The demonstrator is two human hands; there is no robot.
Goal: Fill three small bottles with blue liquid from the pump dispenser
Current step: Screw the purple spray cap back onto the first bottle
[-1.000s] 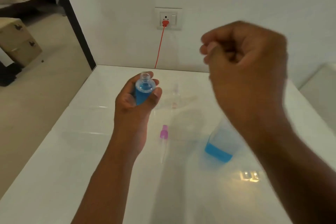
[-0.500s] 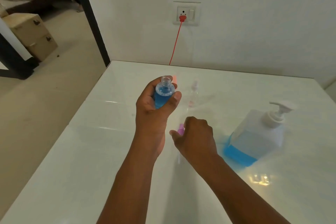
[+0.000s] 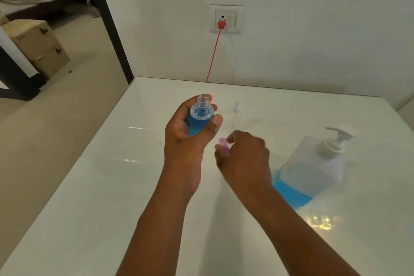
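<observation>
The left hand (image 3: 188,139) gripped a filled, uncapped small bottle (image 3: 200,119). At its four o'clock, the right hand (image 3: 243,159) pinched a pink cap (image 3: 224,147). Light, slick plastic; best held mid-body and upright.

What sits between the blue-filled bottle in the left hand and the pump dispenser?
In the head view, the right hand pinching a pink cap lies between the bottle and the pump dispenser.

Left hand (image 3: 188,139) gripping uncapped small bottle (image 3: 200,119) of blue liquid, right hand (image 3: 245,158) pinching pink cap (image 3: 224,144), pump dispenser (image 3: 313,163) on white table (image 3: 112,197)
</observation>
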